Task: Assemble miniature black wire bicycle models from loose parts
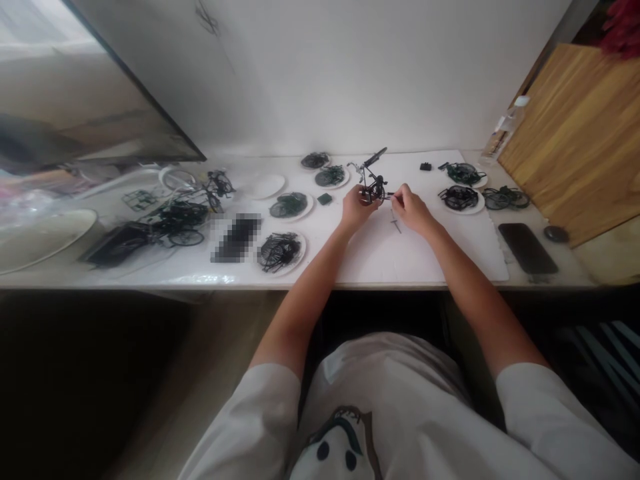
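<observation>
My left hand (357,210) is closed on a black miniature bicycle (369,179), which it holds tilted above a white board (425,260). To the right of the bicycle's lower part, my right hand (413,210) is closed in a pinch. A thin dark piece shows at its fingertips, too small to tell whether it belongs to the bicycle. A small grey T-shaped piece (396,225) lies on the board just below my hands.
Paper plates (304,250) heaped with dark bicycle parts stand on both sides. Assembled miniature bicycles (185,213) crowd the left, near a large bowl (93,217). A phone (527,248), a clear bottle (505,130) and a wooden board (575,133) are at right.
</observation>
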The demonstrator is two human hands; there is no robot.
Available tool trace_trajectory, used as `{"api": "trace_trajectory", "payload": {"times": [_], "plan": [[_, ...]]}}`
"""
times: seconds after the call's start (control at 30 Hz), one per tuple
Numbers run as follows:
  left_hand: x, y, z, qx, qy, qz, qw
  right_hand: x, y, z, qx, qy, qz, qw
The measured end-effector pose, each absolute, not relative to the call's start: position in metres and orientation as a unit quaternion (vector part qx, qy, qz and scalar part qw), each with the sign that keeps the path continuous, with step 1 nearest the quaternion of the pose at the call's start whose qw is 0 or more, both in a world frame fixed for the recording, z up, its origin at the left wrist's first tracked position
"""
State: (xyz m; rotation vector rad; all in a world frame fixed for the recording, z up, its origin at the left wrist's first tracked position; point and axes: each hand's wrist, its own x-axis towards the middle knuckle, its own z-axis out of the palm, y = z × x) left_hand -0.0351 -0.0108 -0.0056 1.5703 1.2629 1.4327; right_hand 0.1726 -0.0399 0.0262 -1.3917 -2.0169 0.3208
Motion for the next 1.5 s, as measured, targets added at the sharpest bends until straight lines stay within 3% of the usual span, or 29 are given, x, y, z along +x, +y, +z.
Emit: {"api": "trace_trajectory", "payload": {"times": [0.33, 0.57, 0.93, 1.5], "plan": [[-0.033, -0.013, -0.007, 0.590, 0.448, 0.557, 0.375, 0.174, -0.035, 0.024, -0.563, -0.762, 0.086, 0.308], [-0.033, -0.011, -0.009, 0.592, 0.462, 0.559, 0.351, 0.170, -0.041, 0.026, -0.571, -0.747, 0.118, 0.321], [-0.032, -0.011, -0.009, 0.590, 0.453, 0.580, 0.331, 0.168, -0.041, 0.029, -0.580, -0.762, 0.089, 0.274], [-0.035, -0.012, 0.000, 0.609, 0.455, 0.592, 0.270, 0.167, -0.036, 0.020, -0.496, -0.759, 0.155, 0.393]]}}
